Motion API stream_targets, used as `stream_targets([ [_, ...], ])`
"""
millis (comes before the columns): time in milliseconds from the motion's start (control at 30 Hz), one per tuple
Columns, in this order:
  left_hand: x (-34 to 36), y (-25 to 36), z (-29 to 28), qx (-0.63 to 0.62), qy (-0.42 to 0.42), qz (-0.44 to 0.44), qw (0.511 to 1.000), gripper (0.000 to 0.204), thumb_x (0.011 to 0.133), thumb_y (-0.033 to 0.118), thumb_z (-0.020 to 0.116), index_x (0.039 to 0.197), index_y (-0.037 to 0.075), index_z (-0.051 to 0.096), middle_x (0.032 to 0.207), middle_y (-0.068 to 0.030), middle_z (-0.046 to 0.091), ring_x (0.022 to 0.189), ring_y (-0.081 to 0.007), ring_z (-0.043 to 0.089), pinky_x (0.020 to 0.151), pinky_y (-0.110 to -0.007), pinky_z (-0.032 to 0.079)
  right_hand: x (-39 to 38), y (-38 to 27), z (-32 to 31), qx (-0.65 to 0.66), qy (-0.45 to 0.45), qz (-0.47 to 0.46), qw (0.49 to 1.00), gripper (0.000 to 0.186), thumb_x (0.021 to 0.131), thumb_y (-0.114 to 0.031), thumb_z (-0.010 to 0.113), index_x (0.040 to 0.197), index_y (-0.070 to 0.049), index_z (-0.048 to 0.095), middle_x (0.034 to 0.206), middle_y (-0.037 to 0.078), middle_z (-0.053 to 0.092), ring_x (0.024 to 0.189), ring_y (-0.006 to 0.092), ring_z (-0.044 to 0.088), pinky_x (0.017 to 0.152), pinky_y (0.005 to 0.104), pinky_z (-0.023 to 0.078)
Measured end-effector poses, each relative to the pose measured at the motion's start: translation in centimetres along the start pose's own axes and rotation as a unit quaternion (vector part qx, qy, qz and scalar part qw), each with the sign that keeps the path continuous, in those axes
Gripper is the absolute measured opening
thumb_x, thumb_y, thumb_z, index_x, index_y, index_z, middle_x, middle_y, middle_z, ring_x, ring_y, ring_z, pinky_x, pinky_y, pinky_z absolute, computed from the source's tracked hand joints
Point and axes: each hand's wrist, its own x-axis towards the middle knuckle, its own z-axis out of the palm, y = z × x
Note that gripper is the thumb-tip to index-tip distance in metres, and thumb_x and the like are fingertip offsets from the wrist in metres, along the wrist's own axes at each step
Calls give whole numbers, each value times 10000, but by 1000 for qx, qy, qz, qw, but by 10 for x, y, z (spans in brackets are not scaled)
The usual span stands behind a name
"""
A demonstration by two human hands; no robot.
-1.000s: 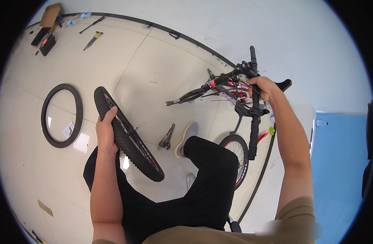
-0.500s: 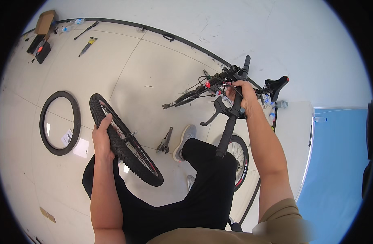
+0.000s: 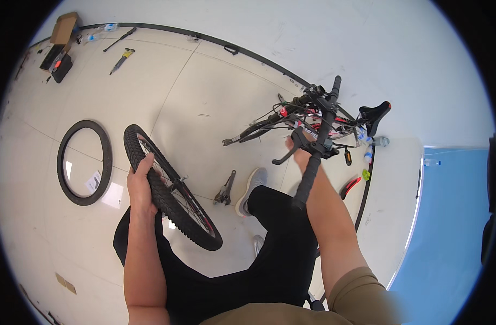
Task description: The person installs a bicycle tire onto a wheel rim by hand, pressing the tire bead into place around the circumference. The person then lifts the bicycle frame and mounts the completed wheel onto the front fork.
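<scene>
One hand, the left hand [image 3: 142,185], is clasping the knobby-tyred bicycle wheel [image 3: 177,210], which is probably needing steady support, near the left knee [image 3: 122,238], while the right hand [image 3: 302,158] is lying partly behind the brake lever [image 3: 299,140], its grip being unclear.

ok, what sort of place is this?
Likely a makeshift indoor bike workshop: a wheel in the left hand, a bicycle with an empty fork, a loose tyre on tiled floor.
</scene>
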Motion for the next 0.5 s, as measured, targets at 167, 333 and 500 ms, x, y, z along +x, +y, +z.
stream_targets([
  [167,-1,-1,-4,-3,12,0,1000,342,909,367,745,910,53,607,734,-54,608,581,-177,605,531,-312,497,12,50,49,-224,103,-171,954,475,794,-167,874,1157,17,628,1152,135,683,953,243,646,882,417,516],
  [333,-4,6,2,9,0,-4,1000,350,911,376,746,928,64,589,743,-52,608,586,-175,610,525,-306,497,2,26,76,-351,179,-187,900,344,742,-101,834,961,29,602,939,115,667,813,240,609,763,421,516],
  [500,-1,5,0,22,12,-8,1000,357,910,387,745,937,74,575,744,-56,609,584,-176,613,501,-306,486,0,31,72,-386,199,-126,892,276,734,-55,761,922,25,576,916,114,654,813,253,606,763,429,510],
])
